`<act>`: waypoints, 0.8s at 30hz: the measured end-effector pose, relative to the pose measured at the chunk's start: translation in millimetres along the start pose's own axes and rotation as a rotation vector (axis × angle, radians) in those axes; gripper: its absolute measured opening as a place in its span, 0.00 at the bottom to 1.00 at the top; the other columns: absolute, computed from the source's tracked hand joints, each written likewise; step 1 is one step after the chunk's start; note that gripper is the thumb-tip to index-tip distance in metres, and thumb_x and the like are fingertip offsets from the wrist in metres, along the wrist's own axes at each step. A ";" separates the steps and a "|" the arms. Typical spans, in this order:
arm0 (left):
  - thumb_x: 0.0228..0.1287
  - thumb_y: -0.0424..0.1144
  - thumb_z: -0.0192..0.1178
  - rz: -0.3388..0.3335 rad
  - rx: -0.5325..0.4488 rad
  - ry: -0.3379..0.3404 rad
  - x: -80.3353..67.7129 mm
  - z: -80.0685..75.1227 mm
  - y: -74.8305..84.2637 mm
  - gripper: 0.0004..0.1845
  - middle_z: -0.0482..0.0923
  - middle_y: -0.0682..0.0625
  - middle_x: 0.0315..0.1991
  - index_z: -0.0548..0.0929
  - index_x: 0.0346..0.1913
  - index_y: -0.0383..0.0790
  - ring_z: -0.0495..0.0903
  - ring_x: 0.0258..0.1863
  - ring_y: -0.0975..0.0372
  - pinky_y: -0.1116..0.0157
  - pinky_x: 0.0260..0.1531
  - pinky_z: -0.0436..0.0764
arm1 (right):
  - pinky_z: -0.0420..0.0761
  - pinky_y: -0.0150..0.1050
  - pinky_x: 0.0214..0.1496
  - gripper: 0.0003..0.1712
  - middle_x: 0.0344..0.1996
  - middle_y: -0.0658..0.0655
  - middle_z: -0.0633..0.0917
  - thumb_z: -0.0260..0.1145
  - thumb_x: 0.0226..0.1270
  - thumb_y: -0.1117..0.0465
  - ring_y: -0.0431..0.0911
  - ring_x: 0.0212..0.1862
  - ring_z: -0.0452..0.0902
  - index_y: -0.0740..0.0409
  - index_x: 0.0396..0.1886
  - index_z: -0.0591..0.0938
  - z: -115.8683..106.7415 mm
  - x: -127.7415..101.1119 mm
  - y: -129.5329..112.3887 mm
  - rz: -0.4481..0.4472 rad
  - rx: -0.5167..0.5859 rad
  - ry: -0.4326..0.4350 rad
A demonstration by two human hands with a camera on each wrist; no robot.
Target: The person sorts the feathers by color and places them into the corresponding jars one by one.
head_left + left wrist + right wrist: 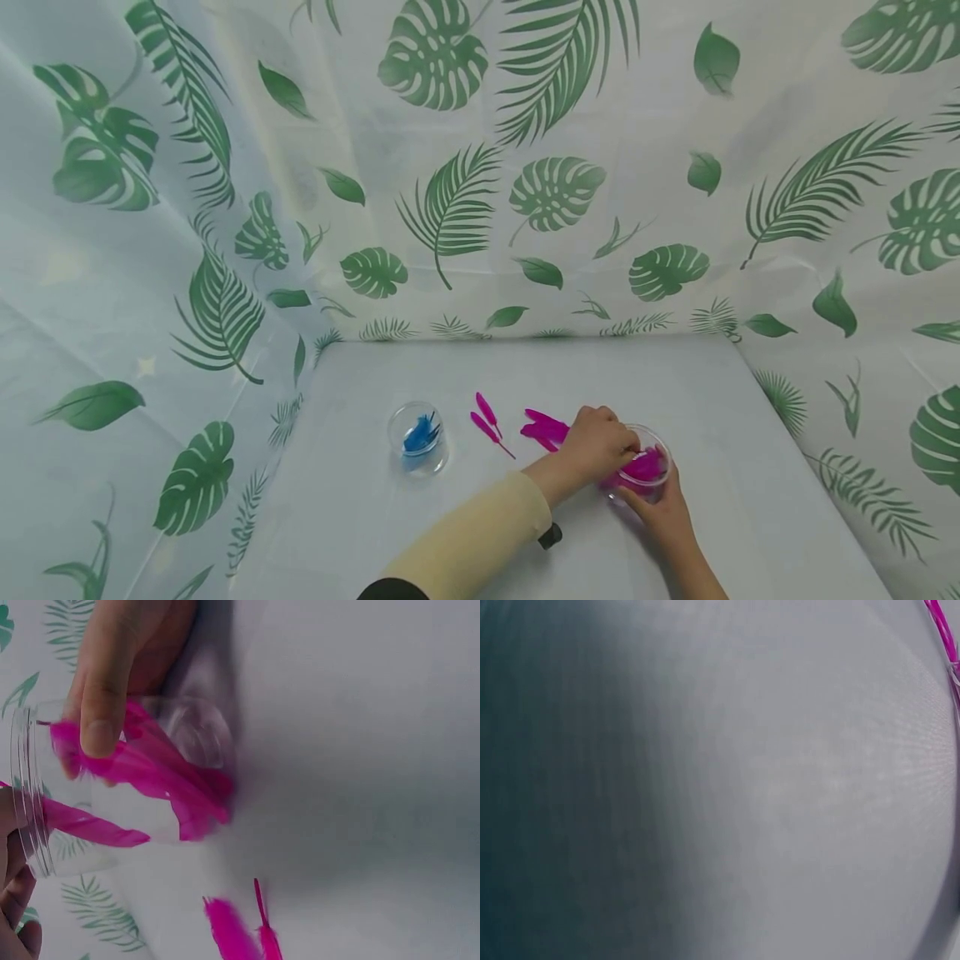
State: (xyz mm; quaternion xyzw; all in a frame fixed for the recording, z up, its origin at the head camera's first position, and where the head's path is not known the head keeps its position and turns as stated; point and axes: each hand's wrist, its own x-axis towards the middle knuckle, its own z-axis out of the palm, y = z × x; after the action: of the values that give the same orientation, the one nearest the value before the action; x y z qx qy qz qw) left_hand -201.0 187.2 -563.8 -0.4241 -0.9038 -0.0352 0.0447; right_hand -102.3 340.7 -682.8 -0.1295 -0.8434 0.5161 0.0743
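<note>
My right hand (670, 510) grips a clear plastic jar (199, 735) around its side, thumb along the wall. Inside lie several bright pink feathers (150, 761). At the jar's mouth, my left hand (597, 440) pinches a pink feather (94, 825) by its end; most of this feather is within the jar. In the left wrist view only part of the left hand's fingers shows, at the left edge. The right wrist view is mostly a blurred pale surface, and the right hand does not show there.
More pink feathers (545, 427) lie on the white table (337, 517) just left of the jar. Two single feathers (486, 425) lie farther left. Beyond these stands a second clear jar (431, 471) with blue feathers (420, 433). Leaf-printed sheets (465, 308) hang behind and beside the table.
</note>
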 end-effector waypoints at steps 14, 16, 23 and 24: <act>0.68 0.61 0.56 -0.100 0.040 -0.129 0.9 -3.8 11.3 0.12 0.81 0.79 0.48 0.81 0.52 0.80 0.68 0.66 0.68 0.52 0.69 0.61 | 0.52 0.68 0.73 0.65 0.75 0.72 0.57 0.78 0.54 0.57 0.70 0.75 0.50 0.44 0.81 0.43 -0.7 -1.7 -3.1 -0.017 0.019 0.006; 0.68 0.62 0.55 -0.086 -0.014 -0.104 -0.8 -1.0 5.8 0.14 0.80 0.79 0.50 0.81 0.54 0.79 0.69 0.66 0.69 0.52 0.70 0.61 | 0.51 0.68 0.73 0.65 0.75 0.72 0.57 0.78 0.54 0.57 0.70 0.75 0.50 0.44 0.81 0.43 -0.2 -1.8 -3.2 -0.019 0.024 0.008; 0.73 0.53 0.54 -0.043 -0.149 0.117 -13.4 2.6 -51.2 0.14 0.84 0.67 0.51 0.84 0.54 0.63 0.80 0.55 0.70 0.68 0.59 0.76 | 0.50 0.69 0.74 0.66 0.76 0.70 0.55 0.78 0.54 0.53 0.69 0.76 0.48 0.43 0.81 0.42 -0.4 -2.6 -6.3 0.022 -0.003 0.011; 0.72 0.52 0.55 -0.067 -0.160 0.120 -17.4 3.0 -62.7 0.13 0.84 0.65 0.51 0.84 0.54 0.61 0.80 0.55 0.69 0.67 0.58 0.77 | 0.50 0.69 0.74 0.66 0.76 0.70 0.55 0.78 0.54 0.52 0.68 0.76 0.48 0.44 0.81 0.42 -0.8 -2.9 -6.7 0.031 -0.007 0.014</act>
State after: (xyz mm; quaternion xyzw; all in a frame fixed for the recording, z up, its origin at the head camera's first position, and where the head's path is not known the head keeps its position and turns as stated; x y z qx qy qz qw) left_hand -238.4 134.2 -570.3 -0.3929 -0.9075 -0.1340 0.0635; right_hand -100.2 337.6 -676.5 -0.1464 -0.8425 0.5134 0.0719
